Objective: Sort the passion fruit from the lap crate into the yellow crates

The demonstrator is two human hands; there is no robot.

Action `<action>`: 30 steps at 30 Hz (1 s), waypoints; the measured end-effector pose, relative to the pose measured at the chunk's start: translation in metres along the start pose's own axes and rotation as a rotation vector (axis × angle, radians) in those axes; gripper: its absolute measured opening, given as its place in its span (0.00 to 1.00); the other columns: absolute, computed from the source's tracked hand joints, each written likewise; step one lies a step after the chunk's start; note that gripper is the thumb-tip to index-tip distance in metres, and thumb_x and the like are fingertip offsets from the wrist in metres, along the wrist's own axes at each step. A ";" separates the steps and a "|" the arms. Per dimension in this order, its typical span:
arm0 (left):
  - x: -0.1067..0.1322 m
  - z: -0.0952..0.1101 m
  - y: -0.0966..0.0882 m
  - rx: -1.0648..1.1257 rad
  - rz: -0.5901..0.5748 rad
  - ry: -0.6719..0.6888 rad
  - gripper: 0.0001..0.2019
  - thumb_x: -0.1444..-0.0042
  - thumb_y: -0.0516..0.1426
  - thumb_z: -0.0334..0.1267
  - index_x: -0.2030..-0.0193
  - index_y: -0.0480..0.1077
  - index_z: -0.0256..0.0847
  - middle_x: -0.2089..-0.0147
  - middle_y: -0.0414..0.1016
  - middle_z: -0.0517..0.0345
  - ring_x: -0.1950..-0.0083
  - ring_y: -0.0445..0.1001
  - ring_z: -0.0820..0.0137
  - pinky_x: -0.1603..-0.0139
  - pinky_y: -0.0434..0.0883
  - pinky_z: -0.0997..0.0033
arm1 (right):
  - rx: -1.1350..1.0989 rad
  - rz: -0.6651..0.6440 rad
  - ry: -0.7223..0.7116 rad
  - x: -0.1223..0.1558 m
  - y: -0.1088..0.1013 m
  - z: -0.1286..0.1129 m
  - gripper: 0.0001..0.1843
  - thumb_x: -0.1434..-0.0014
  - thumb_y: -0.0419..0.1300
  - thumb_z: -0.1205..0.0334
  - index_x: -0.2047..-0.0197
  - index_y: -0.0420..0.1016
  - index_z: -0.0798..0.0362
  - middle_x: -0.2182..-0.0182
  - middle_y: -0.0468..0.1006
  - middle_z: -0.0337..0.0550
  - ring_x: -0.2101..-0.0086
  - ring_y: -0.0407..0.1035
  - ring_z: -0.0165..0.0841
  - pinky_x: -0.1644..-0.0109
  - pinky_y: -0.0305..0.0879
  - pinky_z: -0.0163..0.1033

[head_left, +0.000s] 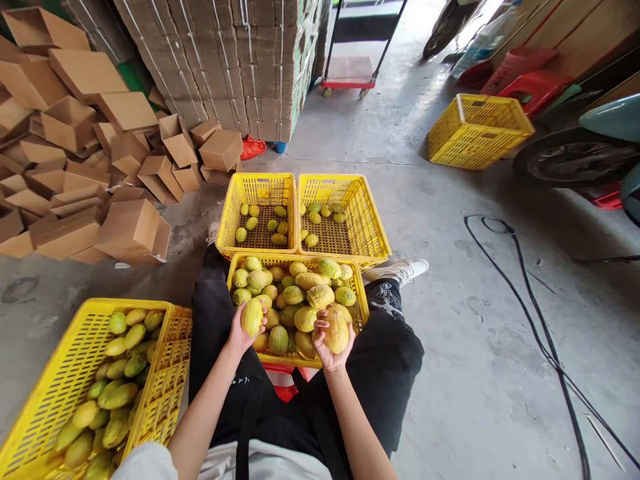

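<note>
I see a concrete floor (475, 333) running through a storeroom, with a wall of flat cartons (240, 60) at its far edge and a heap of folded boxes (75, 133) far left. I count five yellow crates. A full crate (361, 300) sits between my knees and a side crate (165, 373) at my near left. A left front crate (227, 213) holds about eight fruits, a right front crate (373, 220) about seven, and a spare crate (475, 133) stands far right. My left hand (239, 333) has its fingers closed round a greenish fruit (251, 316). My right hand (327, 350) has its fingers curled under a yellow fruit (337, 329). Both fruits are over the full crate's near edge.
</note>
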State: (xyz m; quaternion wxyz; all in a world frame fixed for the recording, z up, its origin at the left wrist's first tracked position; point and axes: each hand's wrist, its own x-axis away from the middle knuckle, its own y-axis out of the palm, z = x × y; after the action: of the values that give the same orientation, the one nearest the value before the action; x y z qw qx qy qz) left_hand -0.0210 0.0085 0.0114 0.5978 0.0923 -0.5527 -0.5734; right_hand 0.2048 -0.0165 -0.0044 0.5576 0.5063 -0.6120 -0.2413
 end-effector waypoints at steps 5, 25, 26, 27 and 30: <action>-0.003 -0.002 -0.005 0.000 0.074 0.056 0.17 0.46 0.52 0.47 0.56 0.68 0.36 0.66 0.72 0.53 0.72 0.72 0.71 0.76 0.67 0.74 | -0.019 -0.022 0.101 -0.013 -0.006 -0.001 0.18 0.46 0.54 0.52 0.52 0.68 0.42 0.61 0.74 0.40 0.69 0.69 0.29 0.77 0.69 0.32; -0.003 -0.002 -0.005 0.047 0.099 -0.016 0.21 0.44 0.51 0.47 0.50 0.67 0.33 0.65 0.74 0.49 0.73 0.72 0.70 0.84 0.63 0.78 | 0.148 0.035 0.180 -0.025 -0.017 0.009 0.21 0.48 0.53 0.53 0.50 0.68 0.46 0.56 0.77 0.45 0.59 0.72 0.40 0.63 0.73 0.49; -0.003 -0.002 -0.005 0.049 0.102 -0.018 0.21 0.44 0.51 0.46 0.50 0.67 0.33 0.65 0.74 0.49 0.73 0.72 0.70 0.83 0.63 0.77 | 0.115 0.047 0.182 -0.025 -0.018 0.010 0.20 0.47 0.54 0.53 0.51 0.69 0.47 0.57 0.77 0.44 0.59 0.73 0.39 0.62 0.73 0.48; -0.004 -0.003 -0.006 0.045 0.115 -0.015 0.21 0.44 0.51 0.46 0.50 0.67 0.33 0.64 0.74 0.48 0.73 0.72 0.70 0.82 0.64 0.77 | 0.084 0.061 0.188 -0.026 -0.019 0.010 0.19 0.47 0.54 0.52 0.52 0.70 0.47 0.57 0.78 0.43 0.59 0.73 0.37 0.62 0.74 0.46; -0.008 -0.007 -0.008 0.029 0.197 0.006 0.18 0.44 0.51 0.44 0.52 0.67 0.33 0.62 0.75 0.47 0.68 0.75 0.66 0.75 0.71 0.70 | 0.032 0.090 0.205 -0.025 -0.019 0.011 0.17 0.46 0.55 0.51 0.54 0.71 0.46 0.60 0.79 0.39 0.62 0.74 0.34 0.64 0.74 0.41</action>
State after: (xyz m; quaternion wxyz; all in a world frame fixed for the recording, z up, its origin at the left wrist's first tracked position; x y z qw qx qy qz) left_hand -0.0182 0.0086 -0.0018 0.6516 0.0477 -0.5654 -0.5034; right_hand 0.1979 -0.0041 -0.0344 0.6194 0.5092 -0.5776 -0.1533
